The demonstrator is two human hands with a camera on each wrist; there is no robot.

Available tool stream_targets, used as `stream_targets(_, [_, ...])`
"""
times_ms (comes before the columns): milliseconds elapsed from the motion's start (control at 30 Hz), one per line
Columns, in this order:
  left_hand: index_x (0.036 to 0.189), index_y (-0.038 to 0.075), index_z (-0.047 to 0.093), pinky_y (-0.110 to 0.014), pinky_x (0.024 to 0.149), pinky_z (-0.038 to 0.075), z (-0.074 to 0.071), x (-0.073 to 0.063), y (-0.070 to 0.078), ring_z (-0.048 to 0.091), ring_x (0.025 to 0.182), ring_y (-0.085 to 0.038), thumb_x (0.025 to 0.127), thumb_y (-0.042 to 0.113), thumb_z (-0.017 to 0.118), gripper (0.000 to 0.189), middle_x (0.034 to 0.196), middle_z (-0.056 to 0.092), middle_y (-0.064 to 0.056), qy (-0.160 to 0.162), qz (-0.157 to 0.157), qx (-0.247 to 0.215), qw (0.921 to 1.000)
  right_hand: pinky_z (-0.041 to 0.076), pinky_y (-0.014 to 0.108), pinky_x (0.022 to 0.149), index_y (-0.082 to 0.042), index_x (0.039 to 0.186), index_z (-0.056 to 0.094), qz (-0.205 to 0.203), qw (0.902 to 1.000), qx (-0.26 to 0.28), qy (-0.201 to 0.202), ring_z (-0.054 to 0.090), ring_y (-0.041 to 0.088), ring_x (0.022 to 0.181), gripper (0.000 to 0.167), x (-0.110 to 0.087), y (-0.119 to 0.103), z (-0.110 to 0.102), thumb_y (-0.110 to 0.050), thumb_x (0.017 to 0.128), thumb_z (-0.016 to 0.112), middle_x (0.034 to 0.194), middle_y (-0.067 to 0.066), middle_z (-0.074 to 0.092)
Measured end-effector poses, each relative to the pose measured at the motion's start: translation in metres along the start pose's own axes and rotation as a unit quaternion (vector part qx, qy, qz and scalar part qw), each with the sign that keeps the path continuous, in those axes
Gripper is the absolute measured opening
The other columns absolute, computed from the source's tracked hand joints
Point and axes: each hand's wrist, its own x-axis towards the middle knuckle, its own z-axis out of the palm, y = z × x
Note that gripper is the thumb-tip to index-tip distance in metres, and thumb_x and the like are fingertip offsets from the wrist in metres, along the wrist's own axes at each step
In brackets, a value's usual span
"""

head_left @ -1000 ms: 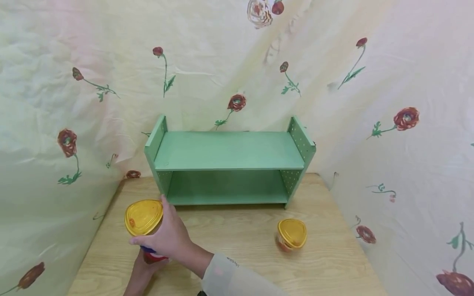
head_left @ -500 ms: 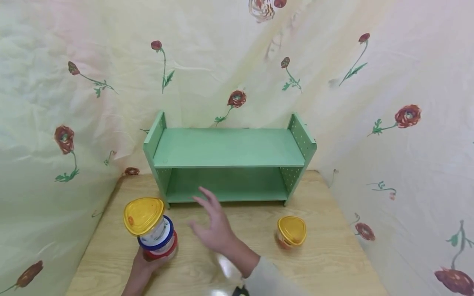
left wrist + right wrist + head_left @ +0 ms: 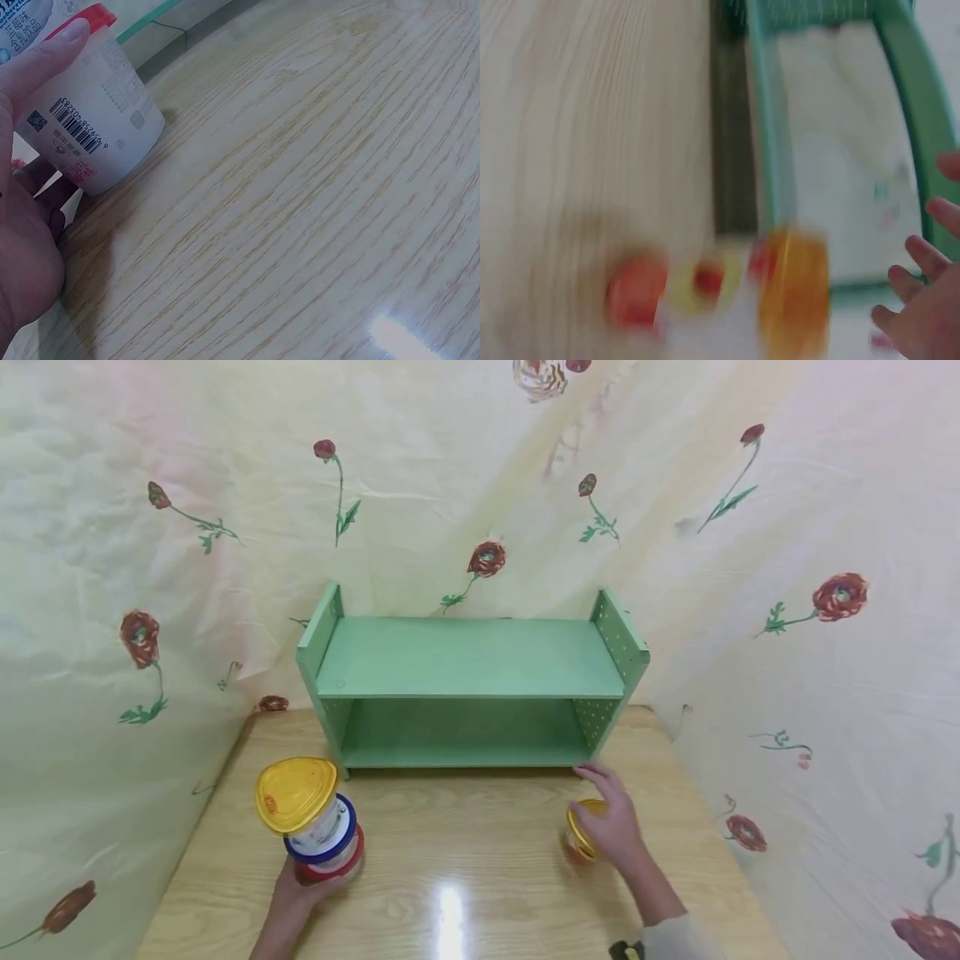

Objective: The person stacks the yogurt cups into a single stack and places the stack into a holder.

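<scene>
On the left of the head view stands a stack of three cups: a yellow-lidded cup (image 3: pixel 296 793) on top, a blue-rimmed cup (image 3: pixel 327 842) in the middle and a red-rimmed cup (image 3: pixel 97 112) at the bottom. My left hand (image 3: pixel 296 893) grips this lowest cup, thumb at its red rim and fingers on the far side. Across the table, my right hand (image 3: pixel 618 833) hovers at a second yellow-lidded cup (image 3: pixel 579 843), partly covering its lid. In the blurred right wrist view, the spread fingers (image 3: pixel 919 255) are apart from that cup's orange-yellow lid (image 3: pixel 795 292).
A green two-tier shelf (image 3: pixel 472 660) stands at the back of the wooden table (image 3: pixel 465 852), its perforated side panels (image 3: pixel 622 643) rising above the top board. Flower-printed cloth (image 3: pixel 420 468) surrounds the table at the back and both sides.
My right hand has left the stack on the left and swept right to the lone yellow-lidded cup. The left hand stays on the lowest cup, and the stack is now less covered.
</scene>
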Motion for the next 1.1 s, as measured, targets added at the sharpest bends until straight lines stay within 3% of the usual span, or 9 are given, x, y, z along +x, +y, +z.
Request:
stream_targets(67, [0.153,0.008,0.029,-0.021,0.098,0.040,0.001,-0.001,-0.001,0.047,0.119,-0.010,0.077,0.017,0.089,0.097,0.146,0.048,-0.016,0.004,0.001,0.011,0.9999,0.024,0.075,0.107,-0.001,0.139,0.055,0.033,0.9994,0.003,-0.012,0.032,0.049,0.139,0.055,-0.009,0.020,-0.019,-0.003,0.087,0.074,0.150,0.024,0.038])
stream_targets(233, [0.154,0.007,0.029,-0.017,0.098,0.039,0.000,-0.001,-0.001,0.048,0.120,-0.009,0.077,0.014,0.088,0.098,0.146,0.047,-0.016,0.009,0.007,0.009,0.9999,0.016,0.083,0.103,-0.002,0.151,0.039,0.100,0.9920,0.058,-0.052,0.014,0.054,0.145,0.066,-0.029,0.046,-0.042,-0.008,0.092,0.069,0.158,0.028,0.022])
stream_targets(400, [0.156,0.008,0.021,-0.049,0.115,0.031,-0.001,0.001,0.001,0.038,0.137,-0.032,0.077,0.016,0.088,0.104,0.152,0.038,-0.019,-0.010,0.002,-0.011,0.9999,0.015,0.083,0.103,-0.004,0.158,0.026,0.133,0.9819,0.101,-0.089,0.006,0.058,0.145,0.082,-0.043,0.066,-0.043,-0.008,0.090,0.071,0.163,0.028,0.012])
stream_targets(500, [0.156,0.007,0.020,-0.057,0.117,0.027,-0.001,0.001,0.002,0.034,0.141,-0.039,0.078,0.017,0.088,0.104,0.153,0.036,-0.022,-0.014,-0.010,-0.019,0.9997,0.017,0.079,0.106,-0.002,0.159,0.019,0.140,0.9752,0.134,-0.106,0.005,0.058,0.145,0.088,-0.048,0.076,-0.040,-0.004,0.088,0.072,0.163,0.029,0.011])
stream_targets(733, [0.157,0.008,0.019,-0.059,0.117,0.027,0.001,0.001,0.003,0.033,0.142,-0.042,0.078,0.017,0.088,0.104,0.154,0.035,-0.023,-0.017,-0.020,-0.018,0.9995,0.028,0.074,0.106,0.001,0.159,0.014,0.134,0.9727,0.148,-0.118,0.023,0.059,0.140,0.096,-0.054,0.087,-0.036,0.003,0.084,0.074,0.158,0.034,0.021])
stream_targets(933, [0.157,0.008,0.019,-0.059,0.117,0.026,-0.001,0.001,0.004,0.033,0.142,-0.042,0.078,0.017,0.088,0.105,0.154,0.035,-0.023,-0.017,-0.026,-0.023,0.9993,0.025,0.072,0.108,-0.001,0.160,0.012,0.151,0.9690,0.156,-0.118,0.025,0.058,0.140,0.100,-0.053,0.087,-0.029,0.000,0.082,0.077,0.159,0.033,0.019])
stream_targets(1000, [0.157,0.009,0.019,-0.058,0.117,0.027,-0.001,0.001,0.004,0.033,0.142,-0.042,0.078,0.017,0.088,0.105,0.154,0.035,-0.022,-0.017,-0.028,-0.024,0.9992,0.030,0.064,0.110,-0.001,0.160,0.014,0.157,0.9685,0.158,-0.111,0.031,0.050,0.140,0.101,-0.052,0.087,-0.026,0.001,0.081,0.077,0.160,0.031,0.020])
stream_targets(1100, [0.157,0.010,0.019,-0.058,0.117,0.027,-0.001,0.001,0.003,0.033,0.142,-0.041,0.078,0.017,0.088,0.105,0.154,0.035,-0.021,-0.018,-0.026,-0.029,0.9991,0.041,0.040,0.108,0.001,0.158,0.016,0.160,0.9666,0.177,-0.093,0.044,0.026,0.135,0.099,-0.052,0.086,-0.021,0.006,0.080,0.076,0.158,0.032,0.024])
